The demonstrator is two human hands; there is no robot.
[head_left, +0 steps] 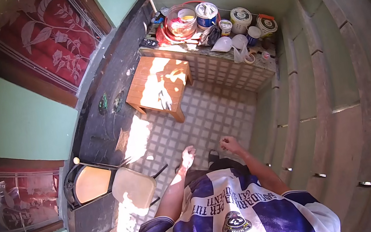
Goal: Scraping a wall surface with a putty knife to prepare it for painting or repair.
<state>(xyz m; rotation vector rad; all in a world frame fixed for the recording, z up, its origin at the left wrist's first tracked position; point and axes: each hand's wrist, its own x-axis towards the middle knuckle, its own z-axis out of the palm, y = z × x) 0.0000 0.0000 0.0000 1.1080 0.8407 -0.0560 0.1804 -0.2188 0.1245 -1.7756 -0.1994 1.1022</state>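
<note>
We looked down on a narrow tiled balcony. At the far left stood a folding chair [131, 188] with a pale seat, just beside a round tray [90, 183] leaning against the dark wall. Our left hand [187, 157] hung over the checkered floor [210, 117], fingers loosely together and pointing ahead, partly open; it held nothing and touched nothing that we could see. Sunlight fell across its back. Our right hand [230, 145] was near it, a little further right, fingers curled inward in a loose half-fist; whether something small sat inside it we could not tell. Between the two hands, lower down, a dark sandal [213, 156] showed on the floor.

Ahead of the hands, well apart from them, stood a small wooden stool [159, 86], its long side running from near left to far right, one corner pointing towards us. Behind it a tiled bench [217, 69] carried a pink basin [180, 24], paint tins [207, 14] and white bags [223, 44].
</note>
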